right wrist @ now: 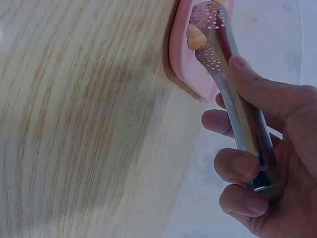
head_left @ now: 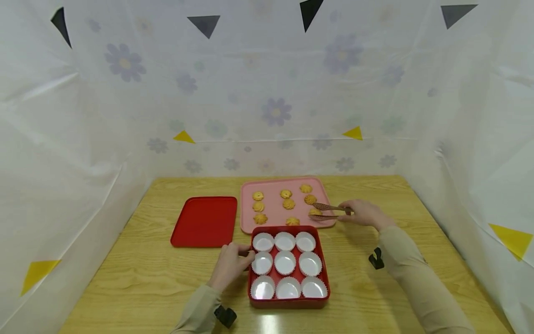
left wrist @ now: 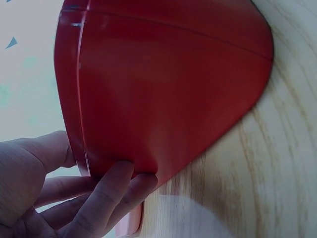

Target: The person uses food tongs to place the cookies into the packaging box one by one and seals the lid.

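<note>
Tongs (head_left: 332, 208) straddle a cookie (head_left: 315, 212) on the pink tray (head_left: 272, 202) in the head view, seemingly the gripping step; lifting would call for a gentle squeeze, clear of another cookie (head_left: 310, 199) just behind. Cups (head_left: 285, 263) sit in the box (head_left: 289, 303). Left wrist view: left hand (left wrist: 69, 189) pinches the box. Right wrist view: right hand (right wrist: 292, 158) holds the tongs

the head view is evenly bright, the light seemingly from above: a white glare patch sits on the desk (head_left: 167, 287) before the red box (head_left: 289, 304), and shine shows inside the nearest paper cups (head_left: 263, 291). soft shadow lies beneath the right sleeve (head_left: 410, 266). both wrist views look dimmer and cooler, the sheet (right wrist: 267, 39) behind pale and hazy.
</note>
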The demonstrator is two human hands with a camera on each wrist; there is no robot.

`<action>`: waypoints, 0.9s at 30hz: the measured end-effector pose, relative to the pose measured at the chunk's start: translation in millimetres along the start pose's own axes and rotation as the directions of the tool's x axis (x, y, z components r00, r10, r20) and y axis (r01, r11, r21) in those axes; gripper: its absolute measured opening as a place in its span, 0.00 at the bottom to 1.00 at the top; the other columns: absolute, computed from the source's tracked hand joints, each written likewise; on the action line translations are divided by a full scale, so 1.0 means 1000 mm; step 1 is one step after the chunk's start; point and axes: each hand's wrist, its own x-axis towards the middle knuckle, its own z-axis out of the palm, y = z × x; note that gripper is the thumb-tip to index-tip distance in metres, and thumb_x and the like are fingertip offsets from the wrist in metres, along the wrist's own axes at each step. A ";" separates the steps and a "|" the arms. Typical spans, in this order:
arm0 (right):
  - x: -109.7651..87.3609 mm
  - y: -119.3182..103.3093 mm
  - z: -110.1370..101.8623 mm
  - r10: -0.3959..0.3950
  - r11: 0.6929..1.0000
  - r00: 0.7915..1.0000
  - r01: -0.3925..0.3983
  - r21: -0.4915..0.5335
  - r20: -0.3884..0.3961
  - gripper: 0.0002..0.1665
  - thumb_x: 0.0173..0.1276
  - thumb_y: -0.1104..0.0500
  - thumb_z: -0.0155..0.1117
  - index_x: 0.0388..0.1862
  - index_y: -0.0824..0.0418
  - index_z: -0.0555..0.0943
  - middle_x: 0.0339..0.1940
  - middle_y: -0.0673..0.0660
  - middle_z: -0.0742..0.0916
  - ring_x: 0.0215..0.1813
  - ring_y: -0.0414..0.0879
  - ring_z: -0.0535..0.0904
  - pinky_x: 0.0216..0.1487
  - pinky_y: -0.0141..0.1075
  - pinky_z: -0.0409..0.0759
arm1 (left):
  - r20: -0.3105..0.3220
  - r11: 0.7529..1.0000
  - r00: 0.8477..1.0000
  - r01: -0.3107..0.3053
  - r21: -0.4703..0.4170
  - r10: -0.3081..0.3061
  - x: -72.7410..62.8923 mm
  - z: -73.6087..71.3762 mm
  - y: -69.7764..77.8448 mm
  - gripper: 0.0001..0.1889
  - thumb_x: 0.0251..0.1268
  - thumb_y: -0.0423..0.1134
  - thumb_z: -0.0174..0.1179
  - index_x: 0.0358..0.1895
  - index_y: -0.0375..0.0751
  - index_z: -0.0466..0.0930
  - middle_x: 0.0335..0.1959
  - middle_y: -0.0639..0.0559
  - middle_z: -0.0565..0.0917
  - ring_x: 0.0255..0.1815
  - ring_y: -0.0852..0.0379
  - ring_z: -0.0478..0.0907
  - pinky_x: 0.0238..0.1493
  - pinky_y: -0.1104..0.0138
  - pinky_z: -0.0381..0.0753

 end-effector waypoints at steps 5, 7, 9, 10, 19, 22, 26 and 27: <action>0.001 0.001 -0.002 0.014 0.999 0.999 -0.015 0.033 0.028 0.28 0.72 0.48 0.63 0.61 0.68 0.80 0.34 0.55 0.83 0.30 0.43 0.70 0.32 0.37 0.68 | -0.008 1.000 1.000 -0.010 0.001 0.010 0.000 0.001 -0.001 0.08 0.61 0.34 0.62 0.33 0.38 0.90 0.26 0.51 0.88 0.23 0.64 0.75 0.27 0.74 0.74; 0.000 0.001 -0.002 0.013 0.999 1.000 -0.014 0.042 0.024 0.29 0.72 0.49 0.63 0.61 0.69 0.80 0.35 0.55 0.84 0.30 0.43 0.70 0.32 0.37 0.67 | -0.009 1.000 1.000 -0.010 -0.001 0.010 0.000 0.001 -0.001 0.08 0.61 0.34 0.62 0.35 0.37 0.90 0.27 0.50 0.89 0.23 0.63 0.75 0.27 0.74 0.74; -0.001 0.002 -0.001 0.012 0.999 1.000 -0.013 0.048 0.015 0.29 0.72 0.49 0.63 0.62 0.69 0.80 0.35 0.55 0.84 0.29 0.43 0.69 0.32 0.36 0.67 | -0.006 1.000 1.000 -0.007 -0.005 0.007 0.000 0.001 -0.001 0.08 0.62 0.34 0.61 0.36 0.36 0.90 0.28 0.49 0.89 0.23 0.63 0.75 0.27 0.74 0.74; -0.001 0.002 -0.001 0.011 0.999 1.000 -0.011 0.048 0.011 0.29 0.73 0.49 0.62 0.62 0.70 0.79 0.35 0.56 0.84 0.29 0.43 0.69 0.31 0.36 0.66 | -0.005 1.000 1.000 -0.006 -0.007 0.006 0.000 0.001 -0.001 0.09 0.62 0.34 0.61 0.36 0.36 0.90 0.29 0.48 0.89 0.24 0.63 0.76 0.27 0.74 0.74; -0.007 0.006 0.007 0.022 0.999 0.999 -0.019 0.048 -0.044 0.30 0.73 0.47 0.62 0.62 0.70 0.80 0.43 0.62 0.88 0.33 0.44 0.76 0.34 0.39 0.73 | -0.014 1.000 1.000 -0.015 0.005 0.015 0.000 0.002 -0.003 0.07 0.62 0.33 0.62 0.33 0.38 0.90 0.28 0.49 0.89 0.25 0.63 0.76 0.29 0.74 0.75; -0.010 0.005 0.009 0.021 0.998 0.997 -0.017 0.056 -0.076 0.30 0.73 0.47 0.62 0.61 0.70 0.80 0.42 0.61 0.89 0.32 0.43 0.76 0.34 0.39 0.73 | -0.015 1.000 1.000 -0.012 0.010 0.012 0.001 0.002 -0.003 0.07 0.62 0.34 0.62 0.33 0.38 0.90 0.27 0.50 0.89 0.25 0.62 0.75 0.29 0.74 0.74; -0.012 0.005 0.014 0.023 0.997 0.992 -0.014 0.070 -0.127 0.30 0.72 0.48 0.63 0.62 0.70 0.80 0.38 0.58 0.88 0.32 0.44 0.76 0.32 0.39 0.72 | -0.017 1.000 1.000 -0.008 0.016 0.008 0.001 0.002 -0.003 0.07 0.62 0.34 0.62 0.33 0.38 0.90 0.27 0.50 0.88 0.25 0.62 0.74 0.29 0.74 0.74; -0.013 0.004 0.015 0.025 0.997 0.990 -0.015 0.073 -0.138 0.30 0.72 0.48 0.63 0.62 0.69 0.80 0.37 0.57 0.87 0.31 0.44 0.75 0.32 0.39 0.71 | -0.017 1.000 1.000 -0.008 0.017 0.009 0.001 0.002 -0.003 0.07 0.62 0.34 0.62 0.33 0.38 0.90 0.27 0.50 0.88 0.25 0.62 0.74 0.28 0.74 0.73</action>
